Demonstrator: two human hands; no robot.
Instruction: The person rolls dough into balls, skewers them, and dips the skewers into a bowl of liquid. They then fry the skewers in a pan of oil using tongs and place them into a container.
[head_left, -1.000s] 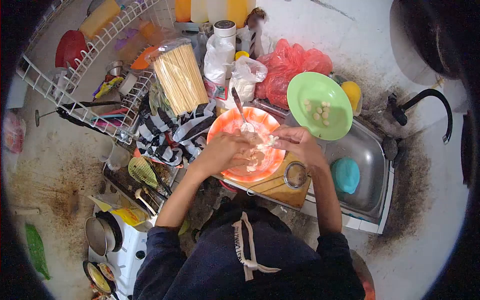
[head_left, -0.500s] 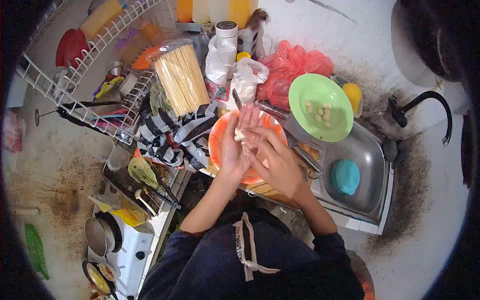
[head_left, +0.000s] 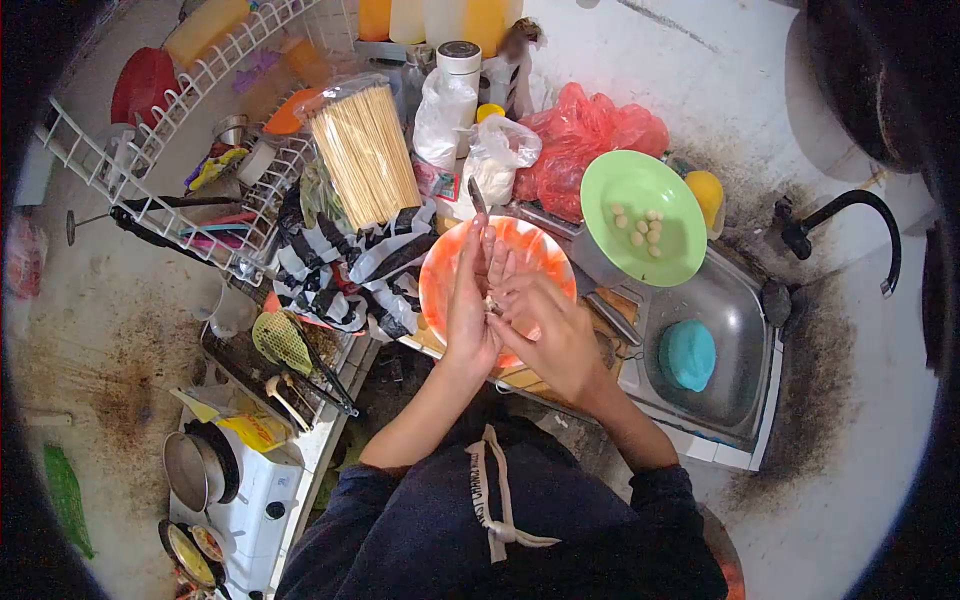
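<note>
My left hand (head_left: pixel 472 312) is held palm up over an orange and white bowl (head_left: pixel 437 268), its fingers stretched out. A small lump of pale dough (head_left: pixel 491 304) lies on that palm, mostly covered by fingers. My right hand (head_left: pixel 552 330) is closed in from the other side, its fingertips pressed on the dough. To the right, a light green plate (head_left: pixel 610 182) carries several small pale dough balls (head_left: pixel 653 228). A utensil handle (head_left: pixel 476 194) sticks up just beyond my left fingertips.
A metal sink (head_left: pixel 735 330) with a turquoise bowl (head_left: pixel 687 355) and a black faucet (head_left: pixel 850 205) lies right. Behind the bowl are a flour bag (head_left: pixel 490 180), a red plastic bag (head_left: pixel 590 135) and bundled skewers (head_left: pixel 365 155). A white stove (head_left: pixel 262 500) stands lower left.
The dough has shifted slightly lower on my left palm and is more covered. My right fingers have curled closer against it, and the left hand has turned a little more edge-on.
</note>
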